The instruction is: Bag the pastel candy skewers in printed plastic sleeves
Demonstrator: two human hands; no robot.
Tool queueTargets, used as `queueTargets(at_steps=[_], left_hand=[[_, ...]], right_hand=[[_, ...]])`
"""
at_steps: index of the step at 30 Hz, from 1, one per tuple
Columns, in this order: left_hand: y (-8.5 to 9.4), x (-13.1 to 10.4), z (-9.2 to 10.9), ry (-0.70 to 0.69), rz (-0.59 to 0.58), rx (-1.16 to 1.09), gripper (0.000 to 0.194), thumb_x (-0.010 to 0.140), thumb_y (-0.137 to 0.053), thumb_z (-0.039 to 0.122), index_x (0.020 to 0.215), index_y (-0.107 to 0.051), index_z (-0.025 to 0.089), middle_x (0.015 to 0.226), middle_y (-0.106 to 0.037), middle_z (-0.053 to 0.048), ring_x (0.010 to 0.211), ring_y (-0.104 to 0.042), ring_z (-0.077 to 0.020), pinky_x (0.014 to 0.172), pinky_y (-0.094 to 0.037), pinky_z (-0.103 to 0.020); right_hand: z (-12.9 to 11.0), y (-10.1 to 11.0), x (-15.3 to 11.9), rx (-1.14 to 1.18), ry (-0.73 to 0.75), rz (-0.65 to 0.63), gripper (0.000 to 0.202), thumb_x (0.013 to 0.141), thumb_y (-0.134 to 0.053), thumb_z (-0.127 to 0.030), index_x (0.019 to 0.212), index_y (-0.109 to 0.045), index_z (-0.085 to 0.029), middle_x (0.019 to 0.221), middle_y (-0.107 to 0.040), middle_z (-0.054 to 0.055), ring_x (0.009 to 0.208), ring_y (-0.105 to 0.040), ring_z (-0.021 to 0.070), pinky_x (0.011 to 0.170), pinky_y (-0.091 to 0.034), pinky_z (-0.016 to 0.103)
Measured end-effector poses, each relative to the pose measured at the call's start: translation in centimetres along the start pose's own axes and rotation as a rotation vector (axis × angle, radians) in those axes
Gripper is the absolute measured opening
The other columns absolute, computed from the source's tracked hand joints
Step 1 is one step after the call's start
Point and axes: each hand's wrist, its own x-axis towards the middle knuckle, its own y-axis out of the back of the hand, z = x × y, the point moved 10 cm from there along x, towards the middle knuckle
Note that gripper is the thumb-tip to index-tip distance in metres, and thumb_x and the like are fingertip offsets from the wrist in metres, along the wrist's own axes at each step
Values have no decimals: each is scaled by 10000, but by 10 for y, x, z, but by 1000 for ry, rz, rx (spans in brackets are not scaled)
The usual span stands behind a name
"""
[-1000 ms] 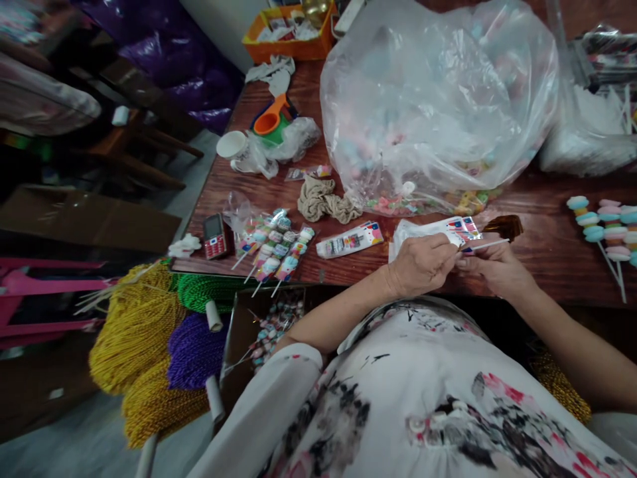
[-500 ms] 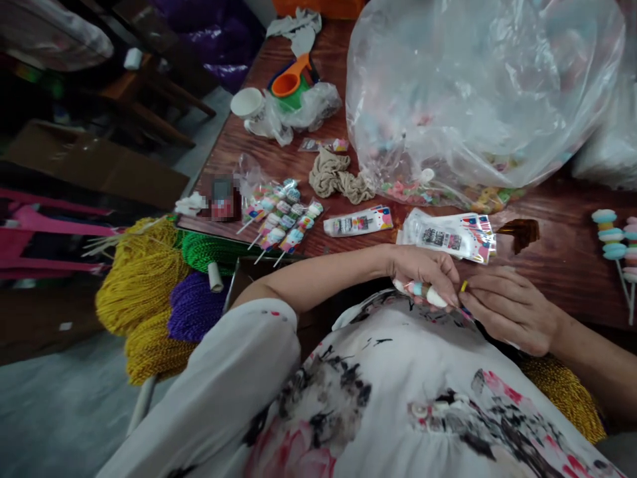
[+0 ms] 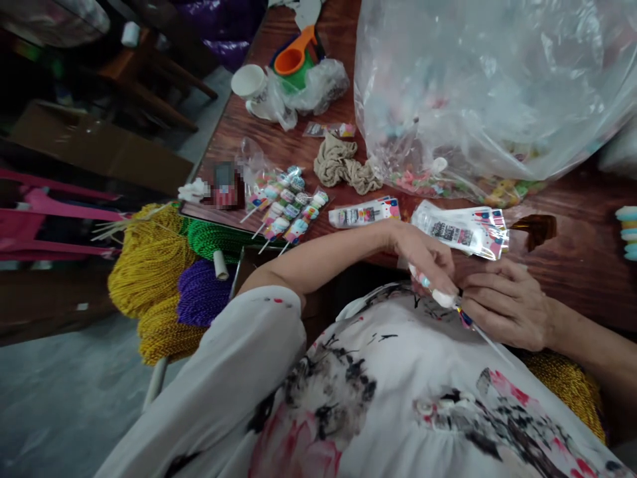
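Observation:
My left hand (image 3: 428,257) is closed around a marshmallow skewer (image 3: 442,298) in a clear wrapper, close to my shirt front. Pale blue and white pieces show below the thumb. My right hand (image 3: 510,307) has its fingers curled and pressed together at the wrapper's colourful gathered end (image 3: 464,317). A thin white stick (image 3: 490,342) points out from there, down and to the right. What lies between the right fingertips is mostly hidden. Just beyond my hands, flat printed wrappers (image 3: 460,229) lie in a fanned stack.
Several wrapped marshmallow skewers (image 3: 288,206) lie at the table's left, near more flat wrappers (image 3: 365,214) and a beige cloth (image 3: 343,162). A huge clear bag (image 3: 488,93) fills the back right. Unwrapped marshmallows (image 3: 630,232) are at the right edge. Yellow cord bundles (image 3: 149,272) hang left.
The yellow strip seen between my fingertips is no longer visible. The skewer has tilted and its white stick now shows below my right hand. My view has shifted slightly.

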Motion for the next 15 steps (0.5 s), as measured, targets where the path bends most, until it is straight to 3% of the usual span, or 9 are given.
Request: queueTargets(at_steps=[2, 4, 5, 7, 8, 10, 11, 13, 15], left_hand=[[18, -21, 10, 36, 127, 237, 455, 673, -755, 602, 723, -744, 150, 617, -669, -29, 559, -597, -143, 537, -492, -266], [31, -41, 49, -66, 435, 543, 401, 720, -743, 544, 752, -738, 145, 656, -669, -29, 596, -585, -135, 560, -459, -257], [28, -53, 75, -160, 632, 724, 352, 758, -729, 494, 780, -730, 144, 699, -674, -34, 640, -587, -138, 591, -453, -261], [-6, -59, 112, -321, 858, 1099, 238, 895, -594, 355, 873, -715, 152, 839, -692, -63, 766, -599, -158, 662, -449, -288], [-30, -50, 117, -397, 844, 1274, 223, 930, -523, 275, 885, -710, 162, 905, -696, -71, 808, -597, -165, 672, -438, -302], [-66, -25, 107, -523, 663, 1549, 257, 937, -460, 177, 870, -707, 183, 1034, -698, -63, 862, -597, -171, 656, -426, -318], [-59, -16, 97, -459, 669, 1581, 260, 922, -473, 154, 810, -707, 175, 994, -702, -63, 850, -599, -179, 630, -423, -318], [-18, -15, 87, -281, 827, 1510, 245, 921, -490, 176, 845, -719, 130, 861, -688, -101, 782, -604, -183, 632, -458, -312], [16, -38, 97, -313, 1061, 1340, 285, 959, -449, 231, 1022, -711, 137, 960, -693, -107, 917, -627, -199, 779, -508, -330]], right_hand=[[2, -2, 2, -53, -15, -2, 86, 888, -561, -147, 907, -644, -162, 787, -679, 54, 852, -611, 183, 754, -454, 366], [18, -2, 3, -104, -104, 17, 120, 865, -542, -113, 911, -640, -166, 738, -656, 49, 764, -588, 173, 712, -450, 345], [30, 0, 2, -111, -172, 46, 140, 857, -527, -101, 900, -638, -174, 712, -645, 44, 721, -577, 168, 686, -446, 334], [62, 11, 0, -47, -369, 154, 174, 856, -490, -101, 856, -638, -192, 681, -634, 35, 661, -565, 156, 639, -442, 308], [79, 18, -3, 22, -492, 227, 175, 859, -486, -115, 819, -634, -200, 665, -627, 26, 632, -555, 146, 610, -438, 291], [107, 28, -13, 214, -750, 360, 157, 856, -512, -158, 760, -627, -205, 629, -601, -2, 578, -526, 119, 551, -417, 253], [114, 27, -18, 328, -866, 399, 144, 850, -533, -178, 745, -628, -203, 608, -585, -15, 552, -508, 107, 523, -402, 237], [115, 13, -20, 585, -1010, 408, 128, 838, -560, -210, 732, -630, -193, 554, -538, -36, 495, -465, 88, 471, -366, 218], [105, -7, -16, 807, -1027, 366, 156, 844, -558, -244, 717, -626, -185, 516, -504, -44, 449, -430, 82, 443, -350, 216]])
